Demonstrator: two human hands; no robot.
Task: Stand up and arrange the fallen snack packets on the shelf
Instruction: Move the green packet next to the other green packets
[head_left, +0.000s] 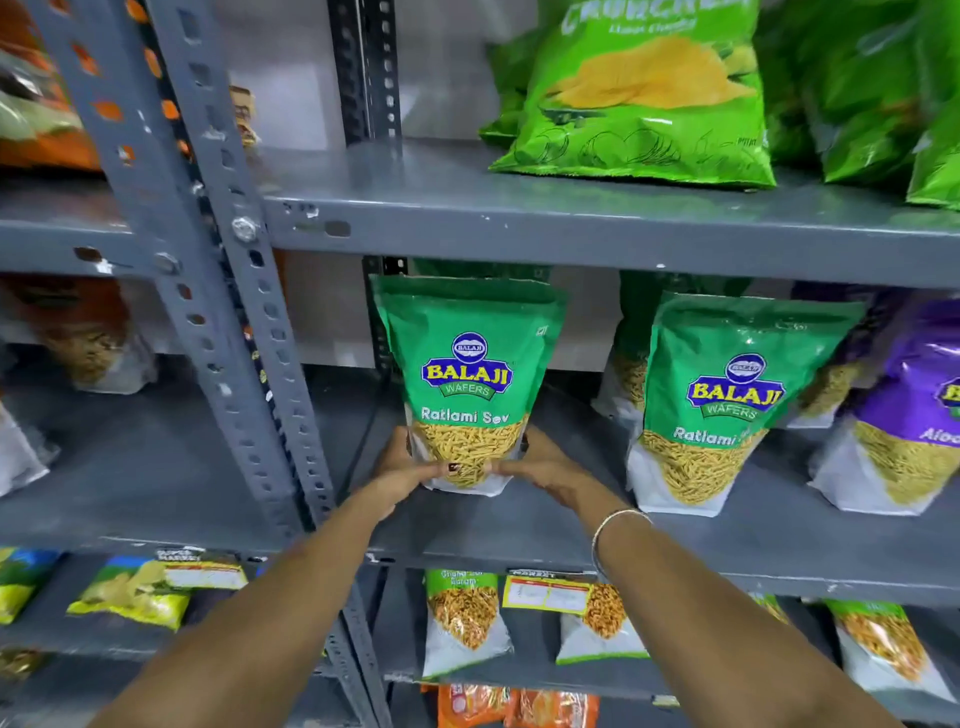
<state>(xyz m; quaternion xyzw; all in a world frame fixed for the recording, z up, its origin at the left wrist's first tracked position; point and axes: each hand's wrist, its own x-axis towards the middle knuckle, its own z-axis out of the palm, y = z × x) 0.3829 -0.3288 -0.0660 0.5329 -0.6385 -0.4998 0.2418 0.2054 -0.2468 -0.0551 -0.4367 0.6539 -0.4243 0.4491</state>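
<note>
A green Ratlami Sev packet (467, 374) stands upright at the left end of the middle grey shelf (519, 525). My left hand (402, 467) grips its lower left corner and my right hand (545, 465) grips its lower right corner, thumbs across the clear window at the front. A second green Ratlami Sev packet (727, 400) stands upright to the right, apart from my hands. A purple packet (904, 415) stands beside that one at the far right. More packets stand behind these, mostly hidden.
Green chip bags (644, 98) lean on the upper shelf. Small snack packets (462, 623) with a yellow price tag (545, 592) fill the lower shelf. A perforated grey upright (234, 291) separates this rack from the left rack, which holds orange and yellow packets.
</note>
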